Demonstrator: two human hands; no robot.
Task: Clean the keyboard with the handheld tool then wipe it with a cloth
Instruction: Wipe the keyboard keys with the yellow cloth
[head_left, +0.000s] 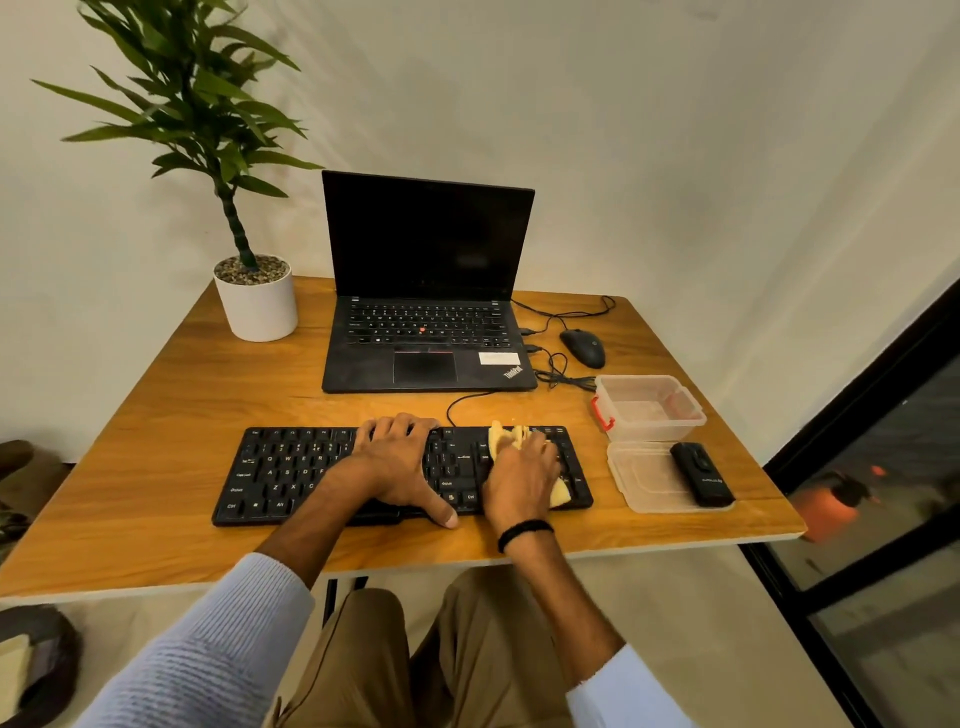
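Observation:
A black external keyboard (291, 473) lies near the front of the wooden table (171, 415). My left hand (400, 462) rests flat on its middle keys, fingers spread and thumb at the front edge. My right hand (522, 480) presses a yellow cloth (504, 436) onto the keyboard's right end; the cloth shows above the fingers and below the palm. The black handheld tool (701, 480) lies on a clear plastic lid (647, 478) to the right of the keyboard, apart from both hands.
An open black laptop (423, 312) stands behind the keyboard, with a black mouse (583, 347) and cables to its right. A clear plastic box (649, 408) with red clips sits behind the lid. A potted plant (257, 301) occupies the back left corner. The table edge is close at right.

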